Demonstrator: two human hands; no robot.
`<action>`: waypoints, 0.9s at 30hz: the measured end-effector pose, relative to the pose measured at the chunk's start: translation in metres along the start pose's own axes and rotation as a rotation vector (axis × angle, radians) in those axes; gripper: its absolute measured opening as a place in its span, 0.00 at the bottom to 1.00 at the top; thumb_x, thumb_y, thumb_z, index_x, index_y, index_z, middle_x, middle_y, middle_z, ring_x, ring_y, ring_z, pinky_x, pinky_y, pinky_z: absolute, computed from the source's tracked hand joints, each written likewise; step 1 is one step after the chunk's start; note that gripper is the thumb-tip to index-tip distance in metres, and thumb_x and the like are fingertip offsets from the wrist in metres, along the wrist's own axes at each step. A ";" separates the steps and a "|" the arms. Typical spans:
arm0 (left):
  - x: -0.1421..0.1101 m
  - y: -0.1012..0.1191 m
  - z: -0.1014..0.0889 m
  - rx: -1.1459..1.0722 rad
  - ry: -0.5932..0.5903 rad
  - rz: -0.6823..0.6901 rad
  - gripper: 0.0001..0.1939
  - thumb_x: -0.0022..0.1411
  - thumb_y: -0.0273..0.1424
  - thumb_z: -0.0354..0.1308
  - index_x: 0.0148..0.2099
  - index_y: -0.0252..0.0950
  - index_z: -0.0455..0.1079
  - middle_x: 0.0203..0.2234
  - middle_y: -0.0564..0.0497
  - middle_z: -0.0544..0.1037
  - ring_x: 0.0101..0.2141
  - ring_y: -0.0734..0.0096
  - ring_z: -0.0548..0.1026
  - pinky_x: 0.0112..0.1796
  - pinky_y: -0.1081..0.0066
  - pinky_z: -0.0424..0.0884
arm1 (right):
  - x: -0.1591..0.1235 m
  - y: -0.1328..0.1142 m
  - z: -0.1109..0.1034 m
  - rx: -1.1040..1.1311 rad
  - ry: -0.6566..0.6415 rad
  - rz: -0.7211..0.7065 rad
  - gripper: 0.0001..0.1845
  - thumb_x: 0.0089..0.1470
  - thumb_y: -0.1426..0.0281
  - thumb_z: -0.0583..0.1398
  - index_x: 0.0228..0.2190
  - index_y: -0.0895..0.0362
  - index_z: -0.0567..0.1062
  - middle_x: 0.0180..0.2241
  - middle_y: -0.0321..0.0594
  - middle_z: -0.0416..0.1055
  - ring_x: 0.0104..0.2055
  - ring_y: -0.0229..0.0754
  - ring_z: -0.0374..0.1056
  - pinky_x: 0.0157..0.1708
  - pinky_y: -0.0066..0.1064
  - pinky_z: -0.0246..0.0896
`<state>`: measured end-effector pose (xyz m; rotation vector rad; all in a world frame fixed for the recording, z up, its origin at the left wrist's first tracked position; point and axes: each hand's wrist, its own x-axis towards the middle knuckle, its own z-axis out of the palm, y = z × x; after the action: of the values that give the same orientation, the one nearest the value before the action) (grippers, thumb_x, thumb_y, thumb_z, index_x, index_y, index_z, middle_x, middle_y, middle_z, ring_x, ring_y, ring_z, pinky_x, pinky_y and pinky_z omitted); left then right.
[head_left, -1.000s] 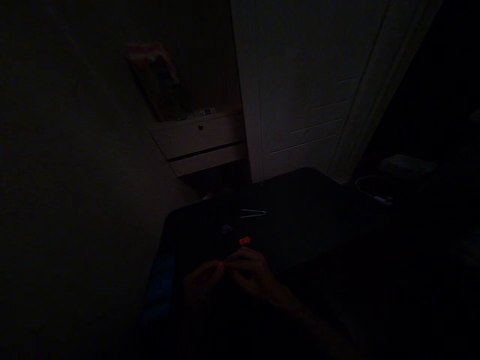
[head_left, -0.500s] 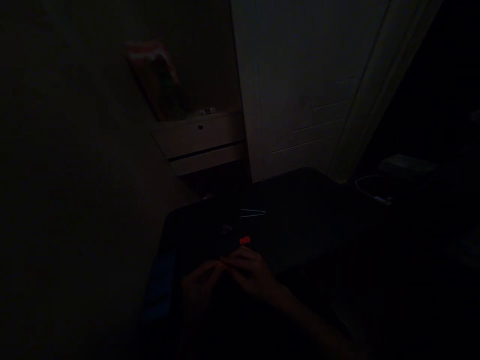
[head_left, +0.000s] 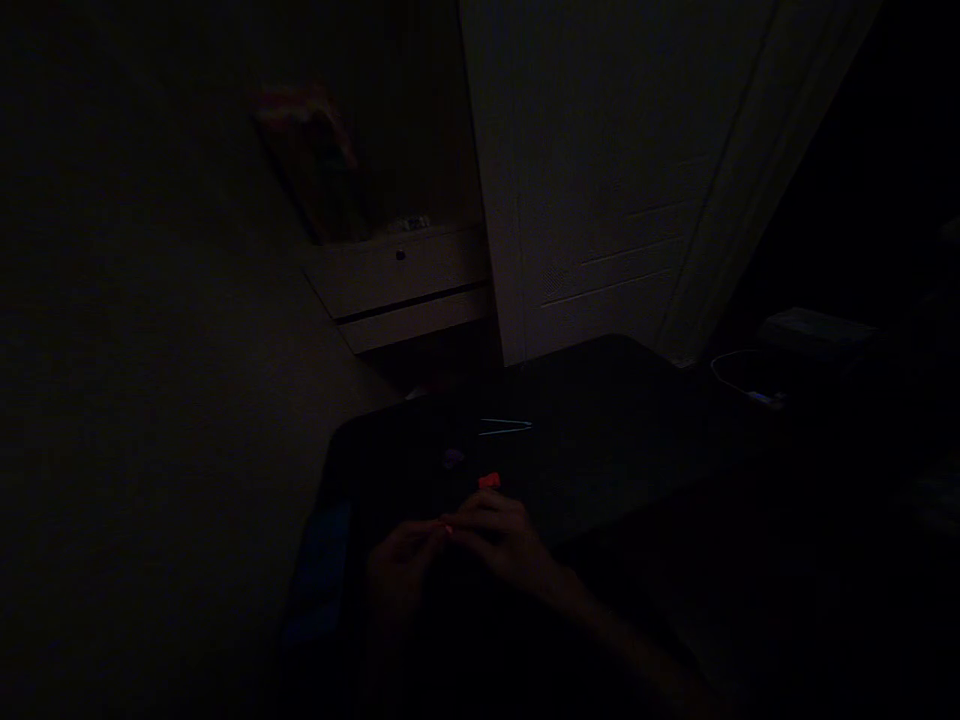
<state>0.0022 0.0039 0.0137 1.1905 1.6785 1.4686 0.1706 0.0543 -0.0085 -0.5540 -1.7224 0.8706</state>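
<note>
The scene is very dark. My left hand and my right hand meet at their fingertips over the near part of a dark table. Pinched between both sets of fingertips is a small orange-red piece, mostly covered, its kind too dim to tell. Just beyond my right hand's knuckles lies a larger bright orange-red lump. A small purplish lump rests farther off to the left. Behind these lies a thin V-shaped metal tool, which looks like tweezers.
A flat bluish object is at the table's left edge. Beyond the table stand a cabinet with drawers and a pale panelled door. To the right lie a white cable and a pale box.
The picture has grown darker. My hands have barely shifted, and slightly more of the small orange-red piece shows between the fingertips. The other things lie as before.
</note>
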 end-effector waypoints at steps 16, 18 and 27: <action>-0.005 0.006 -0.002 0.044 -0.135 -0.005 0.19 0.57 0.45 0.67 0.42 0.35 0.85 0.41 0.40 0.88 0.43 0.48 0.86 0.48 0.56 0.82 | -0.002 -0.002 -0.001 -0.250 -0.063 -0.031 0.04 0.71 0.70 0.58 0.41 0.54 0.74 0.40 0.43 0.76 0.44 0.47 0.71 0.47 0.38 0.68; -0.005 0.008 -0.002 0.041 -0.140 -0.013 0.20 0.57 0.45 0.68 0.42 0.35 0.85 0.41 0.40 0.88 0.43 0.48 0.86 0.48 0.55 0.82 | -0.001 -0.002 -0.001 -0.252 -0.079 -0.019 0.04 0.71 0.71 0.58 0.41 0.54 0.73 0.39 0.42 0.75 0.43 0.46 0.70 0.46 0.37 0.67; -0.006 0.015 -0.001 0.014 -0.165 -0.037 0.20 0.56 0.45 0.69 0.43 0.35 0.85 0.42 0.40 0.88 0.44 0.48 0.86 0.49 0.57 0.81 | -0.001 -0.004 -0.003 -0.234 -0.072 -0.024 0.06 0.71 0.70 0.58 0.39 0.55 0.74 0.38 0.42 0.76 0.41 0.46 0.71 0.44 0.36 0.66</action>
<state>0.0074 -0.0019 0.0279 1.2465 1.5926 1.3010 0.1738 0.0518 -0.0060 -0.6617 -1.9068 0.6830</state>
